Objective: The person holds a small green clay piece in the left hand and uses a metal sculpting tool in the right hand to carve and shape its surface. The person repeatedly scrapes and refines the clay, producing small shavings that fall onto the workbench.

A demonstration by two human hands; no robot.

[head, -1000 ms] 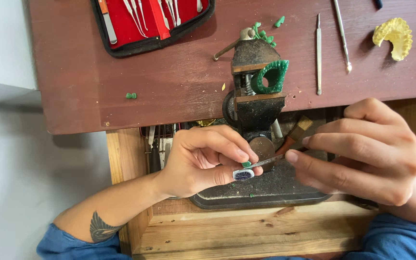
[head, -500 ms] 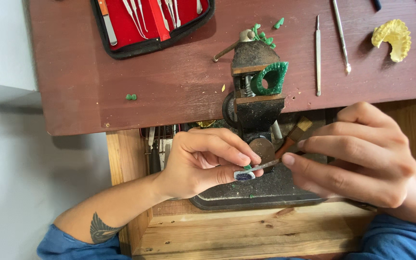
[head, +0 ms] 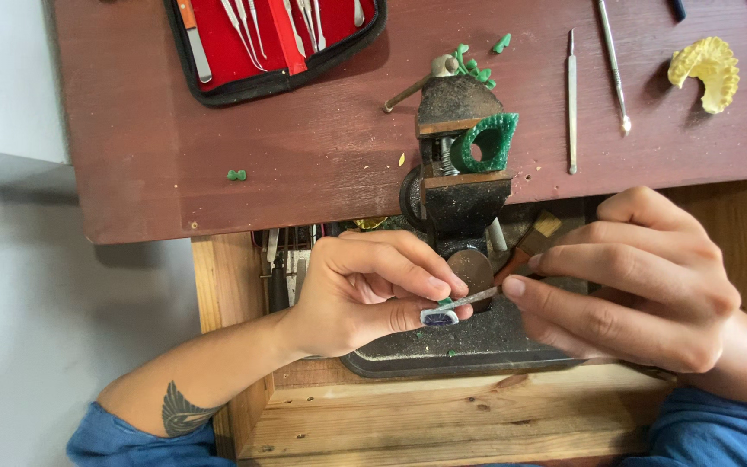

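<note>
Big dark-red wooden counter [head: 304, 156], scuffed, with one gritty black metal vise [head: 456, 186] clamped at its edge and one red-lined tool case [head: 274, 39] up top. Right hand [head: 633, 281] has its fingers pinched tight on a thin metal pick [head: 469, 300]. Left hand [head: 373, 290] fingers are curled around one small green wax piece [head: 445, 303], held just over the vise base, pick tip touching it.

Small green wax piece [head: 448, 302], pinched at the fingertips of the left hand [head: 365, 290] above a dark metal base, partly hidden by a fingernail. Thin metal tool [head: 469, 300], lying nearly level, gripped by the right hand [head: 624, 281], tip touching the wax piece.
</note>
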